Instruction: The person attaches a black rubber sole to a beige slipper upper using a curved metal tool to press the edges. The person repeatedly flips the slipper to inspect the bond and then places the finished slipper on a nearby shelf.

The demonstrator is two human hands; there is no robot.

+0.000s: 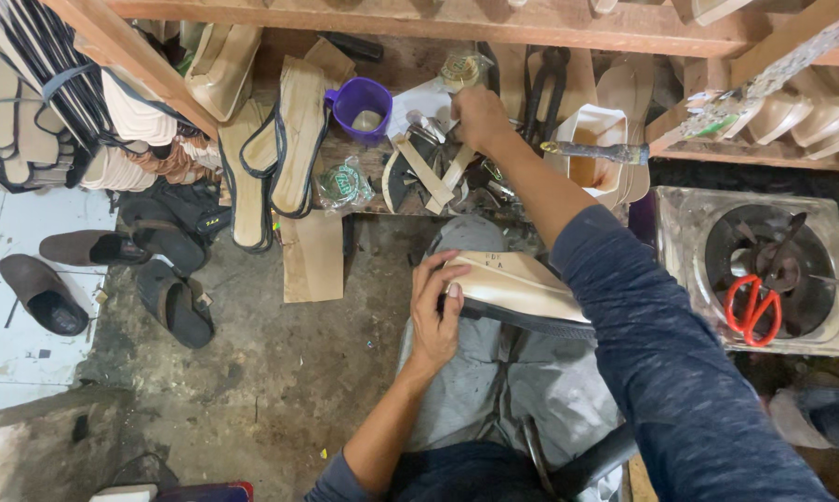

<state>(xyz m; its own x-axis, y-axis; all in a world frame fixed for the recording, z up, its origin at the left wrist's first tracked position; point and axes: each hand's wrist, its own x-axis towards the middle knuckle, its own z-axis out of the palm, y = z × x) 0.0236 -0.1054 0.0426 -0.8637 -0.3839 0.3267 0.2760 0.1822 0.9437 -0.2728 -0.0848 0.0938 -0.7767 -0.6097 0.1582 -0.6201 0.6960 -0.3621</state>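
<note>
A cream shoe sole (517,288) is being pinched at centre frame by the left hand (435,311) — the right hand (480,118), fingers curled shut, is being extended to metal tools (438,130) at upper centre.

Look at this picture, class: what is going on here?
A seated person holds a cream sandal sole on the lap with the left hand. The right hand reaches into the clutter of straps and tools on the wooden bench; what it grips is hidden. Red scissors lie on a fan at the right.
</note>
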